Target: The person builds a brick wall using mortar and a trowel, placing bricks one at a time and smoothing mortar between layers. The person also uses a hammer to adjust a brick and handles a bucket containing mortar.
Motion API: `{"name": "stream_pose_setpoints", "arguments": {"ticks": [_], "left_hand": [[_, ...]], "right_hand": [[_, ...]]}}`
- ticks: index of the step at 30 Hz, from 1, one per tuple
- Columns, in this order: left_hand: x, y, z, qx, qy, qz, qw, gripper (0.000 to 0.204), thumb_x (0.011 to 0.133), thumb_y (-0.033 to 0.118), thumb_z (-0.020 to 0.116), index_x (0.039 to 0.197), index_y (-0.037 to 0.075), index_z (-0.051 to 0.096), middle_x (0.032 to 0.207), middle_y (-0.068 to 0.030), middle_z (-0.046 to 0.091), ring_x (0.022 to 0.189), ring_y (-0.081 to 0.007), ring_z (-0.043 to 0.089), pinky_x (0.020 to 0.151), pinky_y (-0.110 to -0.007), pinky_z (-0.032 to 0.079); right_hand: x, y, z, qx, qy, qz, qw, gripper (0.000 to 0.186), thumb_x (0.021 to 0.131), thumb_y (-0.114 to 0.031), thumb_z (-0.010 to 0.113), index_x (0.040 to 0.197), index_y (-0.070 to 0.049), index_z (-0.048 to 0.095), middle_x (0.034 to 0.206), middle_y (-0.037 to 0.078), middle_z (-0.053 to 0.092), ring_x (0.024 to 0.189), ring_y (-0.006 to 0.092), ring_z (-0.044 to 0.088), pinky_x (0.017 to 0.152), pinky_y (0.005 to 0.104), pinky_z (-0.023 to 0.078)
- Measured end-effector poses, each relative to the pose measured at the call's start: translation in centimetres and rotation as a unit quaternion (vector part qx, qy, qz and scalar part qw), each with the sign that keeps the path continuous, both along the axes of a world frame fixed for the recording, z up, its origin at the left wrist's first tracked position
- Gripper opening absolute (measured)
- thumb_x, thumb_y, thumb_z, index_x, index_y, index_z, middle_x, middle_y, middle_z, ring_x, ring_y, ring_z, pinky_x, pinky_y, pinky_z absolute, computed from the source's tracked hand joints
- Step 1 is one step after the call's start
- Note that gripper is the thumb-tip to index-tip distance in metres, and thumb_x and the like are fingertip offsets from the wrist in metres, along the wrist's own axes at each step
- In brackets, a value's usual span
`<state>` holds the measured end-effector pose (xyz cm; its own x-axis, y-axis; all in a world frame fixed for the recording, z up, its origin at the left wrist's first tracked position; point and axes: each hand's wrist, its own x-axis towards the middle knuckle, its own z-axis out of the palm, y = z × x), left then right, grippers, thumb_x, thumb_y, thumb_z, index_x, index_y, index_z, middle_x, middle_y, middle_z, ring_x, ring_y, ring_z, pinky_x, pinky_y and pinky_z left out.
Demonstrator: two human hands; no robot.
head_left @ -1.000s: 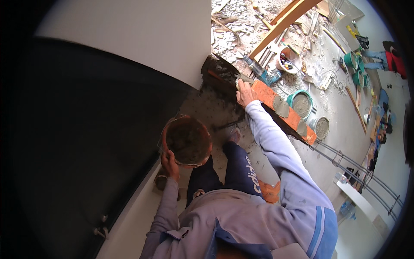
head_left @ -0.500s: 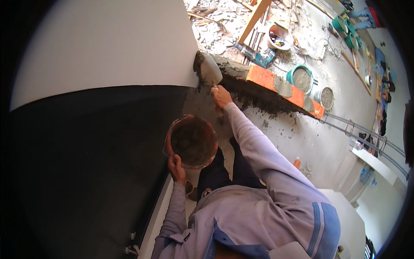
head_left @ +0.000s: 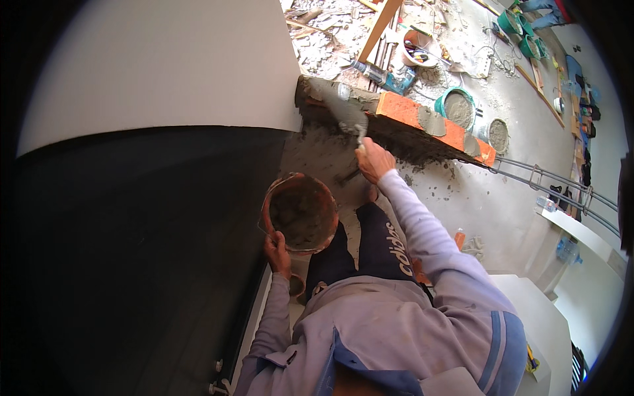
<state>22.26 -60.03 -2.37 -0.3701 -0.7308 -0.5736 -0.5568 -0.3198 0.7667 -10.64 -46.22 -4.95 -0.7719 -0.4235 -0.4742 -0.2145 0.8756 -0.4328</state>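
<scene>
My left hand (head_left: 277, 254) grips an orange bucket (head_left: 331, 214) of wet grey mortar by its rim, low in front of my legs. My right hand (head_left: 375, 160) is closed on the handle of a trowel (head_left: 347, 113), whose motion-blurred blade is at the mortar-smeared left end of a low brick course (head_left: 399, 108). Grey mortar patches (head_left: 432, 123) sit between and on the orange bricks. That end meets the edge of a white wall (head_left: 165, 72), which stands above a dark band.
Steel rebar (head_left: 555, 185) runs right from the bricks. Beyond them lie rubble (head_left: 317, 46), a drill (head_left: 396, 82), a tool bucket (head_left: 426, 56), green mortar buckets (head_left: 442, 105), planks (head_left: 538, 92) and a person's legs (head_left: 541, 13). A white ledge (head_left: 561, 224) stands at right.
My right hand moved from the bricks to the wall corner with the trowel, then slightly rightward and down. My left hand still holds the bucket. The view has shifted.
</scene>
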Motion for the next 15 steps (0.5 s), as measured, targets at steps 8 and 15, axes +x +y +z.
{"name": "stream_pose_setpoints", "arguments": {"ticks": [8,15], "left_hand": [[1.0,0.1,-1.4,-0.025,0.030,0.011,0.999,0.032,0.097,0.034,0.055,0.085,0.005,0.047,0.075,0.0032,0.041,0.068,-0.0064,0.037,0.061,-0.025,0.032],[1.5,0.0,-1.0,-0.034,0.009,-0.001,0.999,0.033,0.096,0.034,0.058,0.084,0.005,0.049,0.073,0.0028,0.042,0.068,-0.0067,0.039,0.059,-0.027,0.032]], "right_hand": [[-8.7,-2.4,-0.2,0.111,0.105,0.194,0.969,0.021,0.083,-0.017,0.055,0.099,-0.007,0.063,0.085,0.017,0.069,0.080,0.0365,0.069,0.070,0.0457,0.056],[-7.1,0.8,3.9,0.096,0.234,0.184,0.950,0.030,0.081,-0.014,0.057,0.110,-0.005,0.054,0.096,0.019,0.062,0.078,0.0376,0.065,0.067,0.0476,0.054]]}}
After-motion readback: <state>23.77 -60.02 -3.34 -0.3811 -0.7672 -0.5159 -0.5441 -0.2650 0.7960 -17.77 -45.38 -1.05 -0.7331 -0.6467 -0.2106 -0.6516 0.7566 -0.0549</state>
